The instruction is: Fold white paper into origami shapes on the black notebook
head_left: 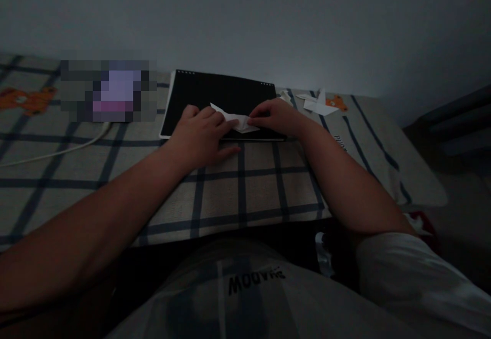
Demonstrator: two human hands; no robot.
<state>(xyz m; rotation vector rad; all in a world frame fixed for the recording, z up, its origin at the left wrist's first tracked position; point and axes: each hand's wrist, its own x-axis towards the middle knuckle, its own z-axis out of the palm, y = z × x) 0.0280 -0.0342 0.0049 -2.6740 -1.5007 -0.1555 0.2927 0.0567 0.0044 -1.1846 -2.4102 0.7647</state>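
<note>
A folded piece of white paper [241, 122] lies on a black spiral notebook [226, 91]. My left hand [201, 132] rests over the paper's left part, pressing it against the notebook with its fingers, the thumb stretched out toward the notebook's front edge. From the right, my right hand [278, 116] pinches the paper's right side between thumb and fingertips. Part of the paper is hidden under my left fingers. To the right of my right hand lies a folded white paper figure [320, 105] with pointed ends.
A checked cloth [257, 185] covers the table, which meets a grey wall [245, 22] at the back. At the left, a blurred-out device with a lit screen [117, 91] has a white cable [72, 149] attached. Orange bear prints [28, 99] mark the cloth.
</note>
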